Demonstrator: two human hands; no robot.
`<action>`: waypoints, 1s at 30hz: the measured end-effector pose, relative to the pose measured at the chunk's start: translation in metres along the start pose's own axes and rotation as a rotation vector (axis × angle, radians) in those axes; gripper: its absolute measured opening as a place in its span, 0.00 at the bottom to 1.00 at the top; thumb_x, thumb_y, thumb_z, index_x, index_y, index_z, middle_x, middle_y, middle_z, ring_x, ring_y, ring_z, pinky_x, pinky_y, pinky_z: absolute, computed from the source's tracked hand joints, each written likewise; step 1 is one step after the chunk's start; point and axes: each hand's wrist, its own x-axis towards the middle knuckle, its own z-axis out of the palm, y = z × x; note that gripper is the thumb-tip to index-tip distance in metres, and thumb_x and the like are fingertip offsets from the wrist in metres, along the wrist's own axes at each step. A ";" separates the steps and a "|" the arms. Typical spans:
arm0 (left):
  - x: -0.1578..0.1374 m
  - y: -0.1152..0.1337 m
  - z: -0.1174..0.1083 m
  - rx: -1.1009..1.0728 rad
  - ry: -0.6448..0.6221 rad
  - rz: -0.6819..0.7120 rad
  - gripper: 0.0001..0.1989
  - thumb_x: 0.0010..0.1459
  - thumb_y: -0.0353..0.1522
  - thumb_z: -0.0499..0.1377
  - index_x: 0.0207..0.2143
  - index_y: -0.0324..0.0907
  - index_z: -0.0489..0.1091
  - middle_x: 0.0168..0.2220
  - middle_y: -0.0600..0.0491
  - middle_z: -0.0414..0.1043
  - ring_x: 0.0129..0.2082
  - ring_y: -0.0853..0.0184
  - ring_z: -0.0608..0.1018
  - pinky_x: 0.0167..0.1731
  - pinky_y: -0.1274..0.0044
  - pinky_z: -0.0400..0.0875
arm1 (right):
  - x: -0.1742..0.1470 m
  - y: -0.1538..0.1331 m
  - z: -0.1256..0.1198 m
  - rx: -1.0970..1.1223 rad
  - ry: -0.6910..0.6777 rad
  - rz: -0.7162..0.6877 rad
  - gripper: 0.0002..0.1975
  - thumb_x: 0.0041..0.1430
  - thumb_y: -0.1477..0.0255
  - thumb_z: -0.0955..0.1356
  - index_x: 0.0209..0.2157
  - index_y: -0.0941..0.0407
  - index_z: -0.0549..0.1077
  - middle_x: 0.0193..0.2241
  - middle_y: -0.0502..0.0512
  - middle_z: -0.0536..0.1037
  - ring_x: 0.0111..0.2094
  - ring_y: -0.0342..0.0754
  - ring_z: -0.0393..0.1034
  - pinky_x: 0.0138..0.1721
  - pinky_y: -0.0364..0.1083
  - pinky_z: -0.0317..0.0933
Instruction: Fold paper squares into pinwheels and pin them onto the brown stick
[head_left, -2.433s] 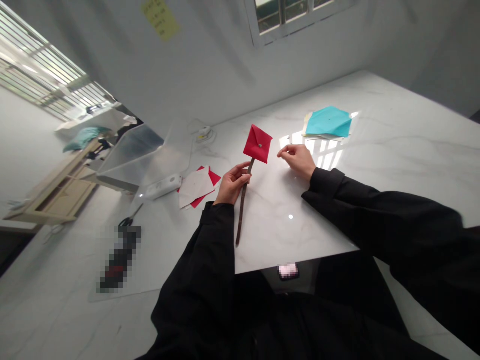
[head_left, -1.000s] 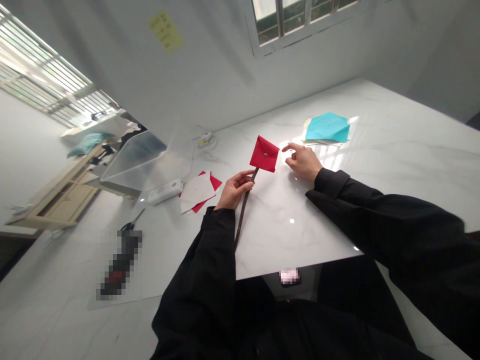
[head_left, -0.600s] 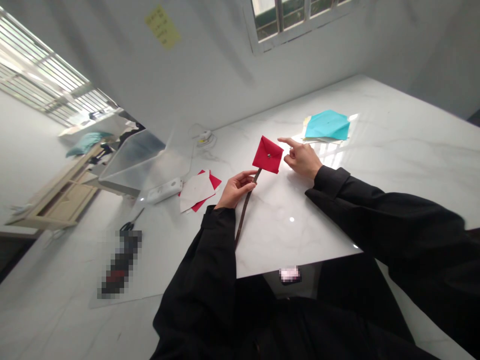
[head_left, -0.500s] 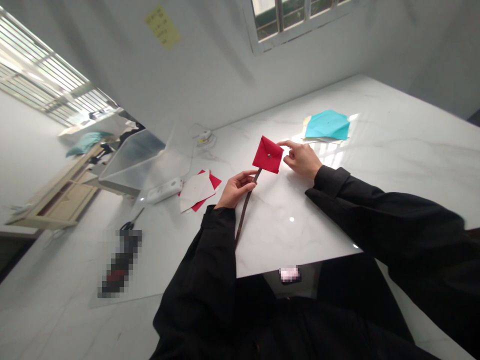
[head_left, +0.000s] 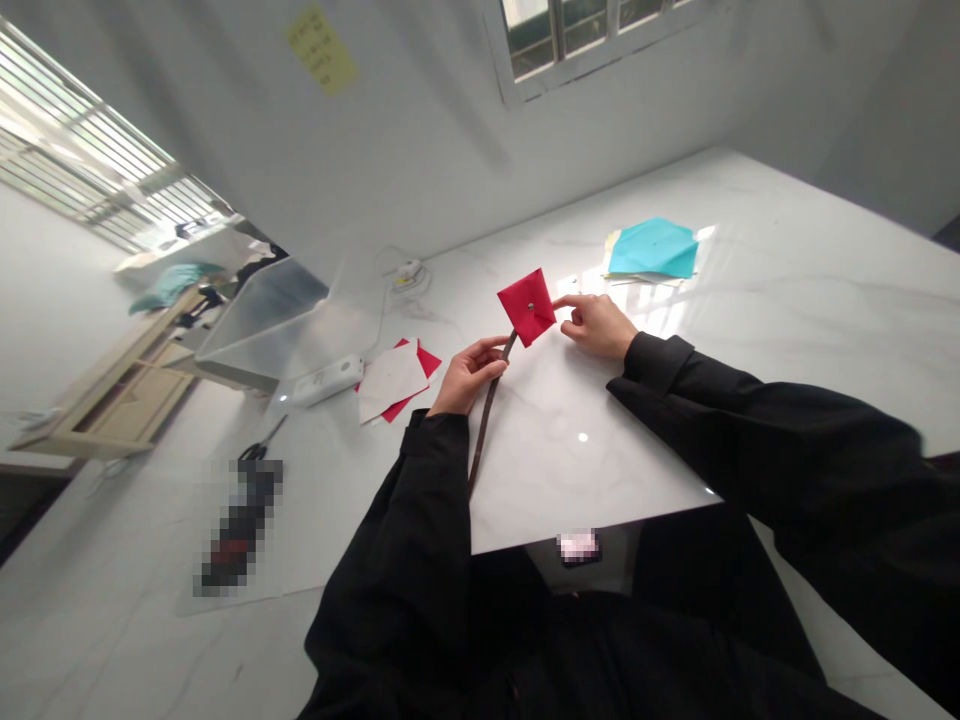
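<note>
A red paper pinwheel (head_left: pixel 525 303) with a small metal pin at its centre is fixed to the top of a thin brown stick (head_left: pixel 486 412). My left hand (head_left: pixel 469 376) grips this stick just below the pinwheel, between thumb and fingers. The stick leans, its lower end passing beside my left sleeve. My right hand (head_left: pixel 600 326) is at the pinwheel's right corner with the index finger stretched out, the other fingers loosely bent, and nothing held. That fingertip is at the paper's edge; whether it touches I cannot tell.
Red and whitish paper pieces (head_left: pixel 396 380) lie left of my left hand, beside a white power strip (head_left: pixel 330 380). Scissors (head_left: pixel 259 445) lie farther left, near a clear plastic box (head_left: pixel 262 320). Blue paper (head_left: pixel 654 248) tops a stack at the back right of the marble-patterned table (head_left: pixel 795 300).
The pinwheel has turned to a different angle on its stick and shifted slightly left. My right index finger still points at its right side. My left hand keeps its grip.
</note>
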 end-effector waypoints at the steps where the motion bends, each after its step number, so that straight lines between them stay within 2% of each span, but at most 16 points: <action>1: 0.000 0.000 0.000 0.003 0.003 -0.002 0.24 0.49 0.35 0.73 0.50 0.43 0.78 0.33 0.53 0.76 0.32 0.71 0.73 0.36 0.79 0.67 | 0.000 0.000 0.001 -0.002 -0.015 0.001 0.22 0.53 0.78 0.66 0.49 0.56 0.81 0.20 0.48 0.72 0.24 0.45 0.63 0.33 0.44 0.55; 6: 0.001 0.000 0.000 0.009 0.020 -0.008 0.25 0.48 0.35 0.73 0.50 0.42 0.78 0.33 0.53 0.76 0.32 0.70 0.74 0.36 0.78 0.68 | -0.001 0.000 0.004 -0.010 -0.047 0.005 0.23 0.55 0.77 0.66 0.52 0.57 0.80 0.21 0.49 0.74 0.25 0.46 0.66 0.35 0.44 0.58; 9: 0.001 0.000 0.001 -0.006 0.034 -0.004 0.25 0.48 0.35 0.73 0.50 0.42 0.78 0.33 0.53 0.76 0.31 0.71 0.73 0.36 0.79 0.67 | 0.000 -0.001 0.004 0.016 -0.029 0.058 0.32 0.54 0.78 0.66 0.63 0.62 0.70 0.22 0.50 0.77 0.26 0.47 0.68 0.36 0.44 0.60; 11: 0.001 0.000 0.001 -0.014 0.046 -0.004 0.25 0.48 0.35 0.73 0.50 0.42 0.78 0.33 0.53 0.76 0.31 0.71 0.73 0.36 0.79 0.67 | 0.000 -0.003 0.002 0.029 0.002 0.113 0.36 0.55 0.77 0.66 0.67 0.64 0.64 0.23 0.50 0.77 0.27 0.48 0.68 0.36 0.44 0.61; 13: 0.001 0.000 0.002 -0.021 0.054 -0.002 0.24 0.47 0.34 0.73 0.49 0.43 0.79 0.33 0.54 0.76 0.30 0.72 0.73 0.35 0.79 0.67 | 0.001 -0.005 -0.001 0.028 -0.054 0.115 0.29 0.55 0.76 0.66 0.60 0.62 0.74 0.22 0.50 0.77 0.26 0.47 0.68 0.35 0.44 0.60; 15: 0.001 0.000 0.003 -0.026 0.061 0.001 0.24 0.47 0.34 0.73 0.49 0.43 0.79 0.33 0.54 0.75 0.30 0.72 0.72 0.35 0.79 0.67 | 0.001 -0.008 -0.003 0.013 -0.194 0.056 0.16 0.55 0.75 0.66 0.41 0.59 0.84 0.20 0.51 0.76 0.24 0.45 0.66 0.33 0.43 0.58; 17: 0.001 0.001 0.003 -0.027 0.068 0.001 0.24 0.47 0.34 0.73 0.49 0.43 0.79 0.32 0.54 0.75 0.29 0.72 0.72 0.34 0.79 0.67 | 0.000 -0.011 -0.005 -0.005 -0.311 -0.008 0.12 0.54 0.76 0.66 0.28 0.57 0.84 0.20 0.51 0.76 0.24 0.44 0.66 0.32 0.43 0.57; 19: 0.001 0.001 0.003 -0.028 0.073 -0.002 0.25 0.47 0.34 0.73 0.49 0.43 0.79 0.32 0.54 0.75 0.29 0.72 0.72 0.34 0.78 0.67 | -0.001 -0.013 -0.005 -0.018 -0.318 -0.034 0.12 0.54 0.76 0.66 0.26 0.56 0.83 0.21 0.51 0.77 0.24 0.43 0.66 0.32 0.43 0.56; 30: 0.002 0.001 0.003 -0.038 0.082 -0.007 0.25 0.46 0.34 0.73 0.49 0.42 0.79 0.32 0.54 0.75 0.29 0.72 0.72 0.34 0.78 0.67 | 0.000 -0.008 0.000 -0.011 -0.209 -0.022 0.12 0.54 0.75 0.67 0.27 0.56 0.84 0.23 0.52 0.79 0.26 0.44 0.68 0.32 0.43 0.57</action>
